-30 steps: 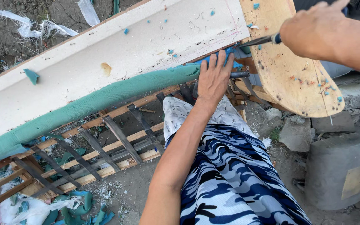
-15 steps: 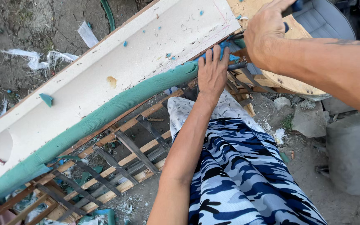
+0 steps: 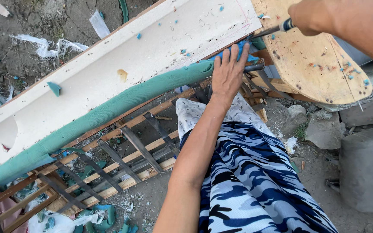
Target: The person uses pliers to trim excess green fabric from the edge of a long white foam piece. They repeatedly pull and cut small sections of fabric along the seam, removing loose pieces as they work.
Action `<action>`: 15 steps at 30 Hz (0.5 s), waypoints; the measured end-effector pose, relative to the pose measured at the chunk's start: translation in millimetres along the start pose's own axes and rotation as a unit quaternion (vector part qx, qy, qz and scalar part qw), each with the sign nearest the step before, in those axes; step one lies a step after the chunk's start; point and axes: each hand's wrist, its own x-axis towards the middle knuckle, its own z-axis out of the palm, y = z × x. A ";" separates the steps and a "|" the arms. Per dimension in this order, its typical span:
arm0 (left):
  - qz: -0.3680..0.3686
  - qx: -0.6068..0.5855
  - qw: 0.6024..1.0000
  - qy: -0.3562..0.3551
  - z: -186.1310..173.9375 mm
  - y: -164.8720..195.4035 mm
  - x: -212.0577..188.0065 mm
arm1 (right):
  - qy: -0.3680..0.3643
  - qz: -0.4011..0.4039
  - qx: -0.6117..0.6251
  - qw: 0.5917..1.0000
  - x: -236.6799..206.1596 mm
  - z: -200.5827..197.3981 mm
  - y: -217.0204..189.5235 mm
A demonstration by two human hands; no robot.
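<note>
Bare dirt ground (image 3: 35, 26), littered with white scraps and green fabric bits. Across it lies a long sofa frame: white panel (image 3: 109, 73) uppermost, a green padded roll (image 3: 100, 114) along its lower edge, wooden slats (image 3: 126, 168) with dark straps below. At upper right, a rounded plywood board (image 3: 316, 64), speckled with blue flecks. Grey concrete block (image 3: 365, 172) at right. Left hand (image 3: 229, 73) lies flat, fingers together, pressing blue fabric at the end of the green roll. Right hand (image 3: 311, 17) is closed around a tool (image 3: 268, 31), its metal tip at the panel's corner just above the left fingertips.
</note>
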 end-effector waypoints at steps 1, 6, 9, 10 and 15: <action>0.001 0.002 1.000 -0.006 0.1 0.7 1.4 | -0.015 0.008 0.007 1.000 -0.6 0.3 -0.9; -0.009 0.009 1.000 -0.020 -3.6 3.3 4.6 | -0.080 0.059 0.026 0.995 -4.8 -7.9 -10.1; -0.003 0.014 1.000 -0.010 -6.8 3.2 5.1 | -0.102 0.078 0.027 0.991 -3.7 -11.1 -15.8; -0.002 0.014 1.000 -0.006 -7.6 3.2 5.1 | -0.109 0.081 0.025 0.990 -3.2 -11.9 -17.2; 0.001 0.009 0.999 -0.039 -10.2 2.1 4.5 | -0.122 0.098 0.033 0.987 -6.1 -16.8 -25.2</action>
